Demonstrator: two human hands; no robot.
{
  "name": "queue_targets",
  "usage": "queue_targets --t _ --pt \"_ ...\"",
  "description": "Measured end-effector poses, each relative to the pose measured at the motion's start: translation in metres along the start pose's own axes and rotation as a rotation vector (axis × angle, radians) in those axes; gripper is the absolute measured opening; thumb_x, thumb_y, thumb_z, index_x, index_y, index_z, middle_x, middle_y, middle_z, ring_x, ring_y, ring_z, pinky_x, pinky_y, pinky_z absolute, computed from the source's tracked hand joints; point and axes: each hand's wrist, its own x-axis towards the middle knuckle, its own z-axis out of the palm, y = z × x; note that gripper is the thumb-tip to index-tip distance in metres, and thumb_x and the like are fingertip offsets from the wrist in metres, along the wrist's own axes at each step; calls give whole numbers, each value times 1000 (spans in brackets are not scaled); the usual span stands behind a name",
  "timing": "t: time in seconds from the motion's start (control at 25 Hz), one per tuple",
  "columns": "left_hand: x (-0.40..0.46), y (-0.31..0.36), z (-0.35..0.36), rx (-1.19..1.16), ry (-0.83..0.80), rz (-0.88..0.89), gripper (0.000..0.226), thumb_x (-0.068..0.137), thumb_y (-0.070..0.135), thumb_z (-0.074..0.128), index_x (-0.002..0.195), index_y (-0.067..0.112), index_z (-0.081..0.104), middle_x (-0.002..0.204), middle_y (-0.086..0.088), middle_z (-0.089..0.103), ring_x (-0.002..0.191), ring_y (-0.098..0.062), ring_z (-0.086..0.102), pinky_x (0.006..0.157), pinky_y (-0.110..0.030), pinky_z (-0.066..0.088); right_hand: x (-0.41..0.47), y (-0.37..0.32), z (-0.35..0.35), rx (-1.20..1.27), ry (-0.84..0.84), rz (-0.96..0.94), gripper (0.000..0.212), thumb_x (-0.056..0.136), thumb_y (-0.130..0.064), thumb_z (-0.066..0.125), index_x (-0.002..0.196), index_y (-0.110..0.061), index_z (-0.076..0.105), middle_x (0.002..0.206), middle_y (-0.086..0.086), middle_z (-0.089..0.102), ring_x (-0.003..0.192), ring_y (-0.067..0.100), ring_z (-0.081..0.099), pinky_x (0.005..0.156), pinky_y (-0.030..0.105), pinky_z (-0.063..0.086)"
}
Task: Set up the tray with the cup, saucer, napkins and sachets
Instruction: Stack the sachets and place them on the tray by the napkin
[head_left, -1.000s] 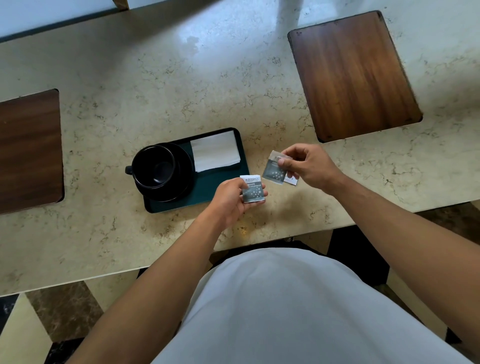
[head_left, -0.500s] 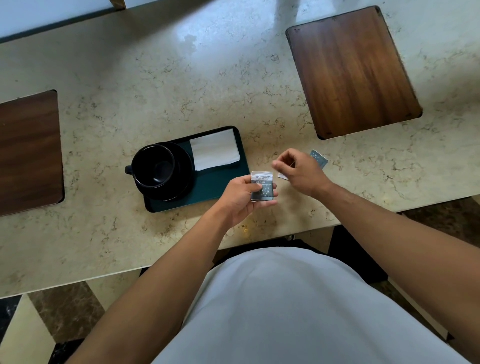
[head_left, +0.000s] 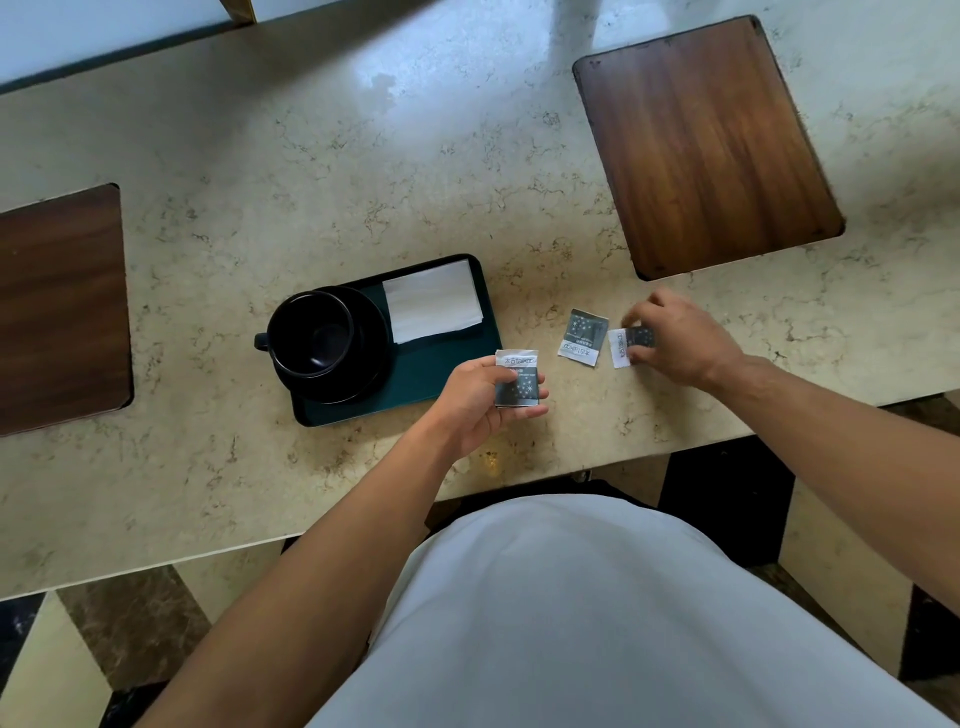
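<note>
Sachets are what we are dealing with now: the dark tray (head_left: 457, 382) at the counter's near edge already carries the black cup (head_left: 311, 332) on its saucer (head_left: 371, 332) to the left and the folded white napkins (head_left: 434, 301) at its far right corner. Our left hand (head_left: 483, 397) grips one sachet (head_left: 518, 378) between thumb and curled fingers, just off the tray's right end and above the counter (head_left: 260, 166). A second sachet (head_left: 583, 338) lies flat on the stone, a little to the right. Our right hand (head_left: 678, 338) is down on the third sachet (head_left: 626, 345), fingertips curled onto it; whether it is lifted or merely pinned we cannot quite tell, since the fingers cover its right half. We judge the step to be gathering the sachets. Next we need all three in one stack, then laid on the bare strip of tray in front of the napkins, clear of the saucer.
</note>
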Motion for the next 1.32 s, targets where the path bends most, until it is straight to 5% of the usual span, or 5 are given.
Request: queue_targets --t 0.24,0.44,0.96,1.12,1.32 --pt "2 1 2 -15 6 -8 23 102 -2 42 114 5 61 109 -23 73 101 -35 75 82 -49 63 0 -11 -12 400 -116 73 11 92 -30 75 95 -19 75 85 -2 76 67 10 70 52 17 47" --pt "4 3 8 19 -8 9 38 95 -8 38 126 -2 59 119 -26 69 106 -38 72 91 -49 60 -8 -66 -11 869 -134 125 20 90 -26 78 92 -7 70 80 2 79 63 26 76 41 25 52" --pt "1 -1 5 -68 -1 7 27 105 -1 42 125 -1 59 118 -25 69 102 -37 74 77 -47 63 -19 -101 25 672 -109 120 37 97 -42 66 76 -11 67 72 -4 72 53 0 63 55 23 47" --pt "-2 0 3 -94 40 -17 23 104 -2 40 116 0 60 103 -25 75 99 -39 75 75 -49 63 -3 -79 21 375 128 79 12 98 -19 63 105 -14 71 104 6 67 90 17 62 75 29 51" --pt "-5 1 -2 -96 68 -16 25 104 -1 39 121 -1 57 112 -28 71 101 -39 74 83 -51 63 8 -63 21 -143 -13 -201 57 86 2 68 135 -27 62 149 6 46 138 29 33 105 49 47"
